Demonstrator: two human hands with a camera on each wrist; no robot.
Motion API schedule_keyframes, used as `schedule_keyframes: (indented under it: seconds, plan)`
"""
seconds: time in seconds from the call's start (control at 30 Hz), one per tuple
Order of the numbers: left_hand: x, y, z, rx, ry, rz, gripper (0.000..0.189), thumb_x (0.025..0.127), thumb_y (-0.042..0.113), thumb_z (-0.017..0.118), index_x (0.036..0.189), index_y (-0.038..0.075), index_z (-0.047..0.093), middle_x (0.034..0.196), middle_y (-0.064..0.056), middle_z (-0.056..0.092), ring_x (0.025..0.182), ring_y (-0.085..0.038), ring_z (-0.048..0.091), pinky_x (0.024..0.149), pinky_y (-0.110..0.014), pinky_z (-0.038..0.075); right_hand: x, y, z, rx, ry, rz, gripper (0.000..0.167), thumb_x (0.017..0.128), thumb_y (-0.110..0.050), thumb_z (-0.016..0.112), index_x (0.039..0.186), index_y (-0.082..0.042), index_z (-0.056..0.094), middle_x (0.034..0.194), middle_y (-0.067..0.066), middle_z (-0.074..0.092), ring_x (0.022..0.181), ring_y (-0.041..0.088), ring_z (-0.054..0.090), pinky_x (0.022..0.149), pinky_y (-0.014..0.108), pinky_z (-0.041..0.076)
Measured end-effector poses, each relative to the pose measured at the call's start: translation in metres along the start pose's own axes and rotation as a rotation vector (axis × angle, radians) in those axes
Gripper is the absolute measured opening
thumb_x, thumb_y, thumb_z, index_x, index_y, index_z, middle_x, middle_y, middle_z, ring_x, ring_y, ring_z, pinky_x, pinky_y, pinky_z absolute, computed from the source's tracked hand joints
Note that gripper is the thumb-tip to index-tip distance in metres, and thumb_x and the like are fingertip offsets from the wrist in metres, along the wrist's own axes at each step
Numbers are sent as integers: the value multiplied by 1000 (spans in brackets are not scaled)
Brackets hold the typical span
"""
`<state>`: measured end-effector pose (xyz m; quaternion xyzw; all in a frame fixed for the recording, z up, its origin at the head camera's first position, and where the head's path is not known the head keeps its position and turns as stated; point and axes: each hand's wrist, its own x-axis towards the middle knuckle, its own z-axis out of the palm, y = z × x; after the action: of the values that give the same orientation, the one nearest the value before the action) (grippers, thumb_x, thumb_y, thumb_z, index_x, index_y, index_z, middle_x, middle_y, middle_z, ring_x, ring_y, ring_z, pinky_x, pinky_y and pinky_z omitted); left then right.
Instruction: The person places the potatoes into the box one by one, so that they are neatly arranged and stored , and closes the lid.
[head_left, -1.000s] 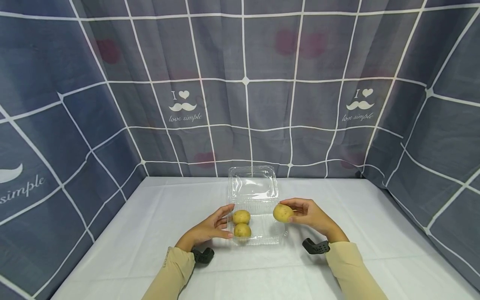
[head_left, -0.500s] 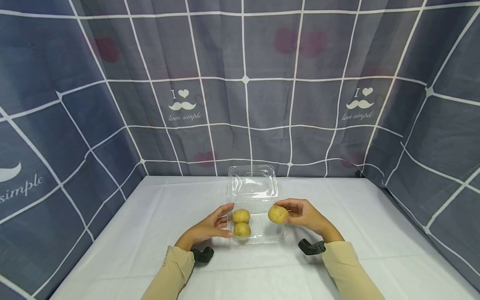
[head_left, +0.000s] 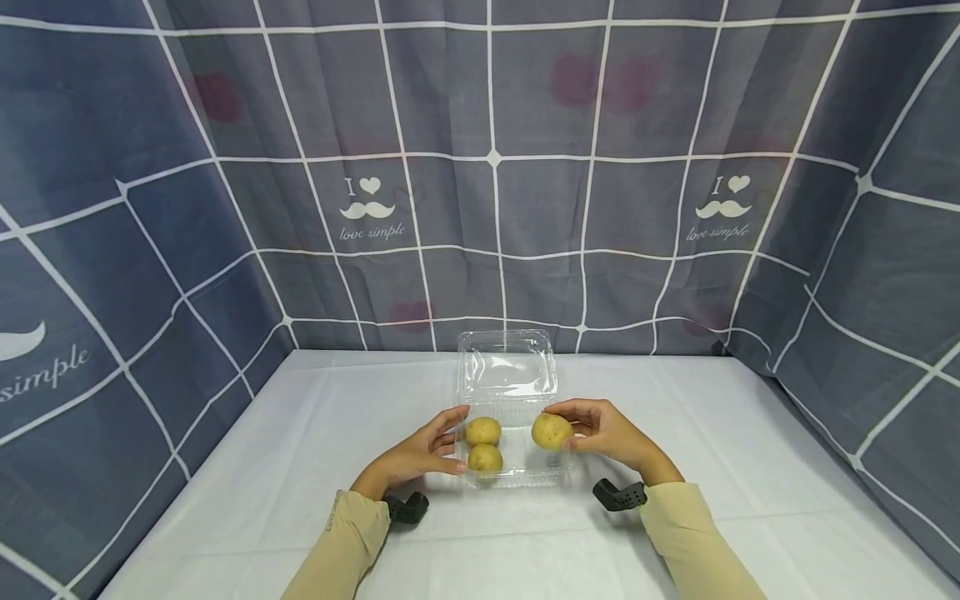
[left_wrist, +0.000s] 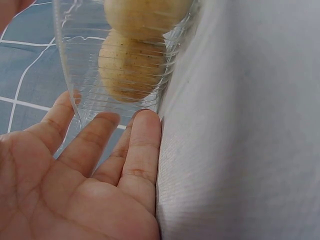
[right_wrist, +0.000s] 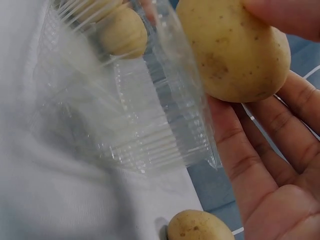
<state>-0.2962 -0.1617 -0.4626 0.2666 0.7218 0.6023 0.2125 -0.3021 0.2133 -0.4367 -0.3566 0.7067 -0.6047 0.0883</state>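
Observation:
A clear plastic clamshell box (head_left: 517, 481) stands on the white table with its lid (head_left: 507, 367) tipped back. Two yellow potatoes, a rear potato (head_left: 482, 431) and a front potato (head_left: 485, 458), lie along its left side. My left hand (head_left: 415, 452) is at the box's left wall, fingers extended; in the left wrist view the fingertips (left_wrist: 146, 122) are right at the ribbed plastic. Between thumb and fingers, my right hand (head_left: 611, 433) holds another potato (head_left: 551, 432) over the box's right part. The right wrist view shows this potato (right_wrist: 235, 55) at the rim.
One more potato (right_wrist: 200, 227) lies on the table beyond the box in the right wrist view; the head view does not show it. A dark checked curtain (head_left: 442, 208) surrounds the table (head_left: 465, 550) at the back and both sides.
My right hand has carried its potato left and slightly down, from the box's right edge to over its inside. The left hand and the two potatoes in the box have stayed put.

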Motion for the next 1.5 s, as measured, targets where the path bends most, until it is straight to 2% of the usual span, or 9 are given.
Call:
schedule_keyframes:
  seconds: [0.2,0.43,0.77,1.03,1.23,1.33,1.5]
  plan:
    - [1,-1,1,3,-3,-1,102,95,8,83,171,-1,15,178,-27,12,158,-52,26,129,-58,30,4,1,3,-14,-28,-26,52,90,7,76,135,25,57,132,37,66,117,6,68,102,21,56]
    - [2,-1,1,5,-3,-3,102,95,8,83,171,0,15,178,-26,13,158,-53,25,129,-59,30,8,0,4,-45,-46,-6,52,90,7,79,135,23,60,132,30,69,116,5,68,103,21,56]
    - [1,-2,0,4,2,-8,103,95,7,83,172,1,15,178,-26,12,158,-53,24,129,-59,30,15,-3,5,-107,-87,1,49,90,5,80,133,21,62,129,38,67,115,4,70,102,23,57]
    - [1,-1,-2,0,7,-11,103,95,7,83,172,1,15,178,-26,12,158,-53,24,129,-59,29,22,-7,9,-190,-100,6,45,86,2,80,127,16,68,123,29,73,109,7,72,100,26,59]
    - [1,-1,-1,0,6,-15,103,95,7,83,172,1,15,178,-25,12,159,-53,24,129,-59,29,28,-8,12,-221,-132,58,45,83,2,77,127,12,71,122,20,76,108,11,73,99,25,59]
    - [1,0,-1,-2,6,-19,103,95,7,83,172,1,15,178,-25,12,159,-53,23,129,-59,29,30,-9,13,-216,-159,83,46,84,1,76,128,13,70,124,21,76,111,14,73,100,25,59]
    - [1,0,-1,-2,4,-22,103,95,7,83,172,2,15,178,-25,12,159,-53,23,129,-58,30,34,-11,13,-191,-215,93,48,84,1,76,129,16,68,126,25,74,111,10,71,101,24,58]
